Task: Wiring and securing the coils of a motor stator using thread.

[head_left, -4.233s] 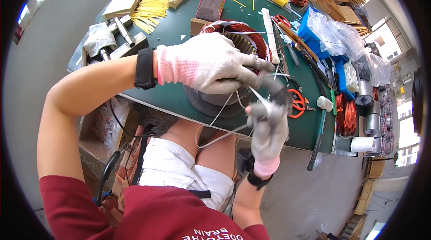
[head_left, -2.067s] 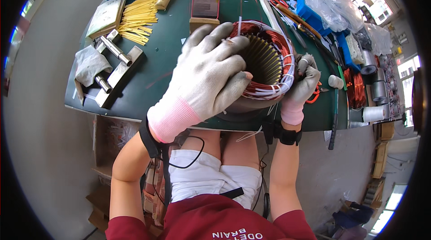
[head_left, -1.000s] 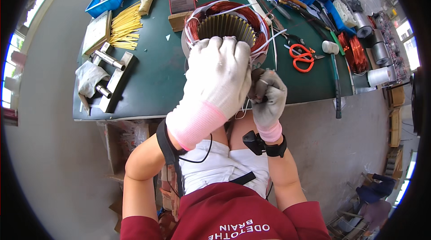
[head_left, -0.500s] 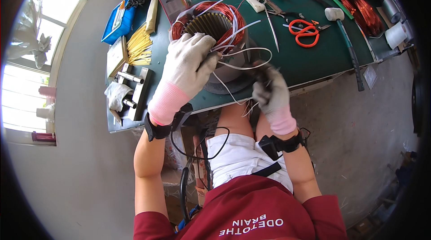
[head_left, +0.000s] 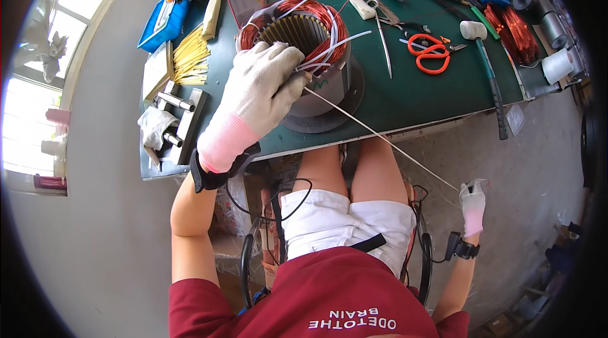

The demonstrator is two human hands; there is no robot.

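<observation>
A motor stator (head_left: 323,93) with red copper windings and white sleeves stands on a dark round base near the table's front edge. My left hand (head_left: 263,81), in a white glove with a pink cuff, lies over the windings' near left side. Its thumb and fingers close on a white cord (head_left: 380,137) at the coil's rim. Far out to the right, beyond the table edge, my right hand (head_left: 472,202), gloved alike, is closed on the cord's other end. Between the hands the cord runs straight and taut, above my legs.
Red-handled scissors (head_left: 430,53), a white-headed mallet (head_left: 487,66) and a pointed metal tool (head_left: 383,40) lie to the right. Yellow strips (head_left: 191,62), a blue tray (head_left: 166,25) and a metal fixture (head_left: 187,126) sit left. Copper wire bundles (head_left: 516,31) lie at the far right.
My right hand has swung from beside the stator out to the right and toward me. The cord, loosely looped before, is now straight. My left hand stays at the windings.
</observation>
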